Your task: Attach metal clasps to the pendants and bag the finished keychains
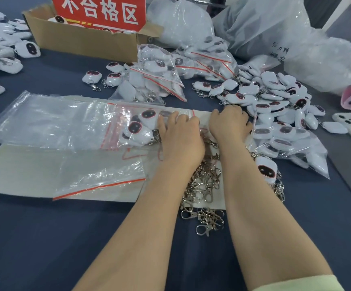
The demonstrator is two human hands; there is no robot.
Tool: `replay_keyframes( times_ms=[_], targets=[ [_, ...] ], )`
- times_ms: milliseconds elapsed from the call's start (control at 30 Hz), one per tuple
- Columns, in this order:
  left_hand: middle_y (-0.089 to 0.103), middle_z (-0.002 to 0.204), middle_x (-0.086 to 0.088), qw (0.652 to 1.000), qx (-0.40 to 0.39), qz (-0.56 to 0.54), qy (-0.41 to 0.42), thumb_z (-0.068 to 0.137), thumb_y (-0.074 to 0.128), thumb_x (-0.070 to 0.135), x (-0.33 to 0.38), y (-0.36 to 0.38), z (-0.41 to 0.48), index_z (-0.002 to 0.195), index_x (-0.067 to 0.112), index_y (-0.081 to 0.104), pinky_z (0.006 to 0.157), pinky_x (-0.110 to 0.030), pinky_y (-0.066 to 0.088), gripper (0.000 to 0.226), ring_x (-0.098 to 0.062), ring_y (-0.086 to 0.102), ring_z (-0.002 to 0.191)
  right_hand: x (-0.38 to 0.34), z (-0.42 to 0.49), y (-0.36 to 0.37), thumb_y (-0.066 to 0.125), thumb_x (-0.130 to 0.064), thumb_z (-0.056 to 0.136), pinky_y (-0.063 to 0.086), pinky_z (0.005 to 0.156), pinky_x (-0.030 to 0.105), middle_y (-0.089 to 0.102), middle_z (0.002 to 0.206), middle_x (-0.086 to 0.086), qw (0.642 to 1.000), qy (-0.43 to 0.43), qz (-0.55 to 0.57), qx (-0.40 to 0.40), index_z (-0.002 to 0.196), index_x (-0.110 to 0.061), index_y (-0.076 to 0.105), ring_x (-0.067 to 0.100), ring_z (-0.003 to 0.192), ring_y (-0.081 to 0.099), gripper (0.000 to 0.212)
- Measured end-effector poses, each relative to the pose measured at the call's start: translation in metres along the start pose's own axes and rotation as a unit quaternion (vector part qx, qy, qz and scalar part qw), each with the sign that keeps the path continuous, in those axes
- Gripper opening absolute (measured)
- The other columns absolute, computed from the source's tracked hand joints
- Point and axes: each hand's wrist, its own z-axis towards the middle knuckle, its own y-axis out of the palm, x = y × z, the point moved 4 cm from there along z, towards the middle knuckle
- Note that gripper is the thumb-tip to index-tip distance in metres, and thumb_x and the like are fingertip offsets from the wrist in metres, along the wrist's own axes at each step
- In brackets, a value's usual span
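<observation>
Head view is showing metal clasps (pixel 204 185) lying nearest. Are they tangling?

Probably; they're small, hard hooks. Beyond them the left hand (pixel 178 135) is curling its fingers on the zip bag (pixel 136 131) of keychains (pixel 147 115), lying on the white mat (pixel 23 171).

And the right hand (pixel 229 122)?

Curling too; holding what, I cannot tell. The film is looking slick and limp, so I'd be pinching its edge.
</observation>
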Motion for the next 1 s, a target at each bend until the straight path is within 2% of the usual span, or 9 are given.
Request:
replay_keyframes(
  times_ms=[200, 300, 367, 467, 533, 600, 667, 767, 1000],
  targets=[
    [0.049, 0.136, -0.003, 1.000, -0.003, -0.006, 0.000, 0.096, 0.038, 0.018, 0.001, -0.001, -0.001, 0.127, 0.019, 0.053, 0.115, -0.047, -0.002, 0.034, -0.023, 0.022, 0.139, 0.005, 0.003, -0.005, 0.040, -0.022, 0.094, 0.034, 0.101, 0.036, 0.060, 0.123, 0.014, 0.996, 0.019, 0.081, 0.043, 0.115, -0.003, 0.063, 0.032, 0.120, 0.048, 0.036],
    [0.049, 0.136, -0.004, 1.000, -0.005, -0.005, -0.001, 0.096, 0.038, 0.018, 0.001, -0.001, -0.001, 0.127, 0.018, 0.053, 0.115, -0.047, -0.002, 0.034, -0.023, 0.023, 0.139, 0.003, 0.000, -0.008, 0.042, -0.023, 0.095, 0.030, 0.106, 0.037, 0.047, 0.138, 0.010, 0.993, -0.011, 0.105, 0.050, 0.131, -0.018, 0.056, 0.030, 0.129, 0.039, 0.039],
    [0.049, 0.136, -0.004, 1.000, -0.011, -0.003, -0.003, 0.095, 0.038, 0.018, 0.001, -0.001, -0.001, 0.126, 0.018, 0.053, 0.115, -0.046, -0.003, 0.034, -0.023, 0.022, 0.139, -0.001, 0.000, -0.004, 0.043, -0.032, 0.096, 0.023, 0.109, 0.039, 0.038, 0.144, 0.011, 0.998, -0.015, 0.062, 0.014, 0.138, -0.029, 0.048, 0.032, 0.133, 0.031, 0.042],
    [0.052, 0.130, -0.003, 1.000, -0.014, 0.001, -0.002, 0.093, 0.041, 0.023, 0.004, -0.003, -0.002, 0.121, 0.017, 0.054, 0.115, -0.046, -0.001, 0.031, -0.022, 0.027, 0.136, -0.005, 0.004, 0.005, 0.038, -0.048, 0.096, 0.017, 0.111, 0.045, 0.031, 0.148, 0.016, 0.998, 0.006, -0.022, -0.052, 0.144, -0.034, 0.039, 0.035, 0.136, 0.024, 0.049],
    [0.058, 0.120, -0.004, 1.000, -0.003, 0.002, 0.016, 0.092, 0.041, 0.024, 0.008, -0.006, -0.002, 0.115, 0.016, 0.056, 0.112, -0.042, 0.014, 0.028, -0.023, 0.041, 0.124, -0.007, 0.006, 0.009, 0.036, -0.050, 0.096, 0.013, 0.114, 0.048, 0.028, 0.151, 0.015, 0.997, 0.015, -0.040, -0.071, 0.145, -0.033, 0.037, 0.035, 0.139, 0.020, 0.052],
    [0.061, 0.111, -0.009, 0.999, -0.002, -0.025, 0.040, 0.092, 0.041, 0.018, 0.014, -0.010, -0.002, 0.111, 0.011, 0.057, 0.094, -0.037, 0.032, 0.026, -0.029, 0.052, 0.107, -0.007, 0.007, 0.010, 0.035, -0.048, 0.096, 0.012, 0.116, 0.049, 0.029, 0.153, 0.012, 0.997, 0.018, -0.038, -0.071, 0.144, -0.026, 0.040, 0.034, 0.140, 0.020, 0.053],
    [0.060, 0.111, -0.013, 0.998, -0.012, -0.048, 0.046, 0.092, 0.041, 0.014, 0.017, -0.012, -0.003, 0.112, 0.008, 0.057, 0.083, -0.037, 0.035, 0.026, -0.033, 0.054, 0.101, -0.007, 0.007, 0.007, 0.037, -0.043, 0.097, 0.016, 0.115, 0.049, 0.036, 0.149, 0.010, 0.998, 0.018, -0.026, -0.047, 0.139, -0.014, 0.046, 0.033, 0.138, 0.026, 0.052],
    [0.060, 0.109, -0.014, 0.998, -0.012, -0.043, 0.050, 0.093, 0.041, 0.016, 0.017, -0.012, -0.005, 0.104, 0.006, 0.058, 0.080, -0.035, 0.033, 0.023, -0.033, 0.054, 0.099, -0.006, 0.004, 0.001, 0.040, -0.032, 0.097, 0.023, 0.111, 0.046, 0.044, 0.142, 0.012, 1.000, 0.017, -0.010, -0.004, 0.129, -0.003, 0.053, 0.033, 0.132, 0.035, 0.045],
    [0.060, 0.115, -0.012, 0.997, -0.014, -0.072, 0.034, 0.095, 0.042, 0.021, 0.016, -0.013, -0.006, 0.113, 0.006, 0.059, 0.087, -0.040, 0.040, 0.029, -0.032, 0.054, 0.104, 0.002, 0.009, -0.006, 0.045, -0.011, 0.092, 0.032, 0.099, 0.035, 0.056, 0.130, 0.011, 0.994, 0.051, 0.093, 0.033, 0.119, -0.011, 0.060, 0.032, 0.126, 0.043, 0.031]
  ],
)
